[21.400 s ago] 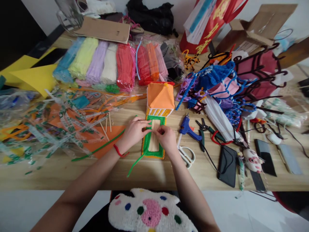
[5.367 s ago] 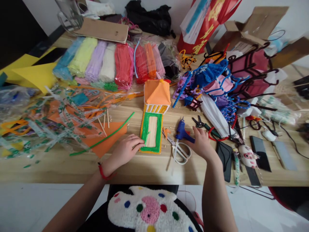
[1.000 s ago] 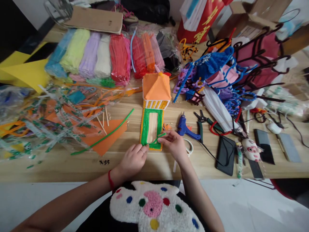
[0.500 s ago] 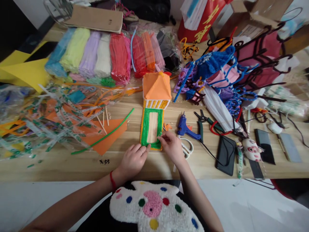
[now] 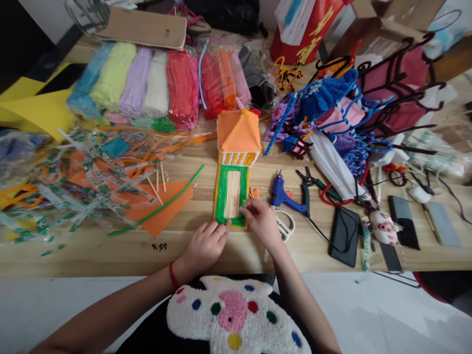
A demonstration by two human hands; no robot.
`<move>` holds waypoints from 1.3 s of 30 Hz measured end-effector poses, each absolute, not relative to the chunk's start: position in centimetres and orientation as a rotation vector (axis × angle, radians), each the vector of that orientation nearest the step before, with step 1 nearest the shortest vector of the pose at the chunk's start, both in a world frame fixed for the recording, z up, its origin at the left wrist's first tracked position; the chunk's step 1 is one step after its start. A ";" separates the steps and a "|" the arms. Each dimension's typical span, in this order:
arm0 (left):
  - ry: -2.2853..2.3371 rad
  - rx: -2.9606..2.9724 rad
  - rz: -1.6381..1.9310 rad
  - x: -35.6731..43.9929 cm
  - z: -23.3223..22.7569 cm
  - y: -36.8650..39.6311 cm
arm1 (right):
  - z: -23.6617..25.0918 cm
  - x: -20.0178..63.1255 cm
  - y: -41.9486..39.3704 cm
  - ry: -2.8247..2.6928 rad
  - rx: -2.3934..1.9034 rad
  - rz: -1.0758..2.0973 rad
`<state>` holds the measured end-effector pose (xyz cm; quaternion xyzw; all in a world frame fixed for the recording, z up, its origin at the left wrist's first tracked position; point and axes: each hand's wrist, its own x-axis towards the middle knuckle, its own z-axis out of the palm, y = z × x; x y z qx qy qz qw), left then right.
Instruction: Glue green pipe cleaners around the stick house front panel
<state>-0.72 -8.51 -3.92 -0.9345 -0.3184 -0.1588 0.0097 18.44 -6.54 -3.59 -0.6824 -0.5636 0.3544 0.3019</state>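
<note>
- Loose green stem (image 5: 158, 209) lying on orange paper (image 5: 162, 216) at 9 o'clock of the panel, unmoved since a second ago.
- Left hand (image 5: 204, 243) at the bench (image 5: 110, 253) near edge, fingers together, tips pressing the green-framed stick panel (image 5: 231, 194) at its 6 o'clock corner.
- Panel flat at bench centre, below the orange roof (image 5: 239, 132); probably light, stiff in the sticks, soft and fuzzy at the border; best held by the long edges.
- Right hand (image 5: 262, 221), fingers pinched on the lower right border; short green piece raised a second ago now pressed flat.
- Glue gun (image 5: 282, 194) and scissors (image 5: 285, 226) at 3 o'clock.
</note>
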 end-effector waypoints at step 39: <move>-1.616 -3.081 -0.816 1.6 -3.2 -7.3 | -2.9 18.5 -5.4 -1.558 -1.804 0.953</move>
